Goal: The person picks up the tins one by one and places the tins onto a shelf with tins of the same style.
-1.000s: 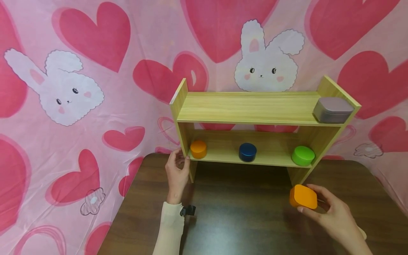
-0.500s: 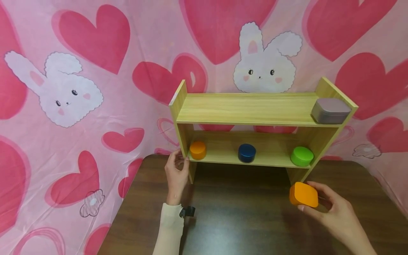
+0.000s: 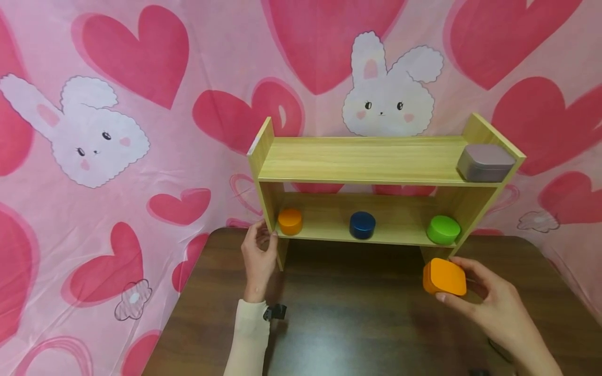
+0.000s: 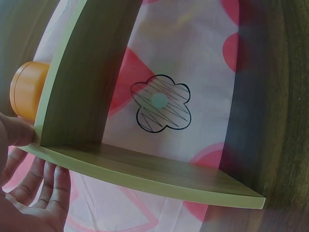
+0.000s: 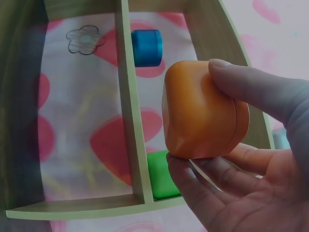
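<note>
My right hand [image 3: 494,297] holds an orange tin with rounded corners [image 3: 444,277] between thumb and fingers, in front of the shelf's lower right. In the right wrist view, the tin [image 5: 198,111] has a lid seam near the palm. My left hand [image 3: 259,255] grips the left side panel of a light wooden shelf [image 3: 371,159]. Its thumb lies at the panel's front edge and its fingers are on the outer side, as the left wrist view shows. Along the lower board stand a round orange tin [image 3: 290,222], a round blue tin [image 3: 362,225] and a round green tin [image 3: 443,230].
On the top board, at the right end, sits a grey rectangular tin [image 3: 486,163]. The shelf stands at the back of a dark wooden table [image 3: 338,313]. Behind it hangs a pink cloth [image 3: 216,62] printed with hearts and rabbits.
My right hand has raised the orange tin slightly towards the shelf and tilted it a little. The left hand keeps its place on the side panel. The head view has shifted slightly.
</note>
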`<state>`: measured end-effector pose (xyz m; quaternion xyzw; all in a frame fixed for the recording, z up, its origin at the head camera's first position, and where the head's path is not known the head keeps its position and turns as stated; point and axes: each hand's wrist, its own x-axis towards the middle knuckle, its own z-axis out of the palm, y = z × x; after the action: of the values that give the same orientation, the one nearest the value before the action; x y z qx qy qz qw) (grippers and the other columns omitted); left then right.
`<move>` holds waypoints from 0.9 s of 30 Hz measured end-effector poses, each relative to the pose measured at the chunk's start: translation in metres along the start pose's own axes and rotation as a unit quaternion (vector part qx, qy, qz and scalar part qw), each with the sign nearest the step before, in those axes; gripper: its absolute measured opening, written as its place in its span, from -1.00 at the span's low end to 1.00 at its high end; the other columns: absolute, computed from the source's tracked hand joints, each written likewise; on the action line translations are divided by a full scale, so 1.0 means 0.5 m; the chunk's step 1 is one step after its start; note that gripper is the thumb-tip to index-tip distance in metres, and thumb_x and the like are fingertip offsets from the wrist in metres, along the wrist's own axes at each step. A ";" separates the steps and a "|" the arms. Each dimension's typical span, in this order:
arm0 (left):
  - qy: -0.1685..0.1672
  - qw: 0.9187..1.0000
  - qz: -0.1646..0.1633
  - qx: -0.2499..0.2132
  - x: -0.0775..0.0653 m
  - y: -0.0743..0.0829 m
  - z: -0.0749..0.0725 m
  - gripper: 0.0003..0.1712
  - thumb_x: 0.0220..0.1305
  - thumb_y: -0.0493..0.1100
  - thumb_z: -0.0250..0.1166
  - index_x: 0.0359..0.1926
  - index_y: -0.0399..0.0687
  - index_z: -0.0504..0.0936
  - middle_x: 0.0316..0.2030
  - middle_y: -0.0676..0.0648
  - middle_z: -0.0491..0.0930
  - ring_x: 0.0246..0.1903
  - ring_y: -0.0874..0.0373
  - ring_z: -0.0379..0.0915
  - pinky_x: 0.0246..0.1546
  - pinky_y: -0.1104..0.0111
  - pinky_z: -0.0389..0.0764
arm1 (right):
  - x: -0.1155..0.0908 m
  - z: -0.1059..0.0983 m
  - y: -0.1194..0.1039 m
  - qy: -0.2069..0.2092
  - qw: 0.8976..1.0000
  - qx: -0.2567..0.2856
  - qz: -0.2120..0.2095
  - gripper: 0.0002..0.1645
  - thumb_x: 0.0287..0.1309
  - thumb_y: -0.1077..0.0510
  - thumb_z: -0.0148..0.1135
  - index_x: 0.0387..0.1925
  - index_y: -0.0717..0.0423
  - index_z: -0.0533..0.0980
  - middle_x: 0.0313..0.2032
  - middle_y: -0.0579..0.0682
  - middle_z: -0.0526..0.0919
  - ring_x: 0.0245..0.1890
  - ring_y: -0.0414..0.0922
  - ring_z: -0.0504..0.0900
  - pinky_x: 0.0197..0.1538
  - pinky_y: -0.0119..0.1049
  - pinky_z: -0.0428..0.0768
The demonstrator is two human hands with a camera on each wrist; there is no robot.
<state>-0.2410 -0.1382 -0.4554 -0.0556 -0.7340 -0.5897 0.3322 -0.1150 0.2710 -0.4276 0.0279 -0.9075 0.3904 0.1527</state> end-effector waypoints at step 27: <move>-0.002 1.000 -0.007 -0.013 0.005 0.006 -0.001 -0.67 0.25 -0.54 0.33 0.05 -0.51 0.62 -0.11 -0.46 0.65 -0.14 -0.25 0.64 -0.10 0.61 0.65 | 0.038 -0.017 -0.055 0.002 0.998 0.017 -0.055 -0.15 -0.14 0.23 0.71 0.27 0.07 0.57 0.02 -0.77 0.49 -0.08 -0.73 0.53 -0.08 -0.85 0.48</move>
<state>-0.2413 -0.1384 -0.4516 -0.0560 -0.7270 -0.6014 0.3265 -0.1262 0.2593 -0.3970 0.0793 -0.8974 0.3973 0.1749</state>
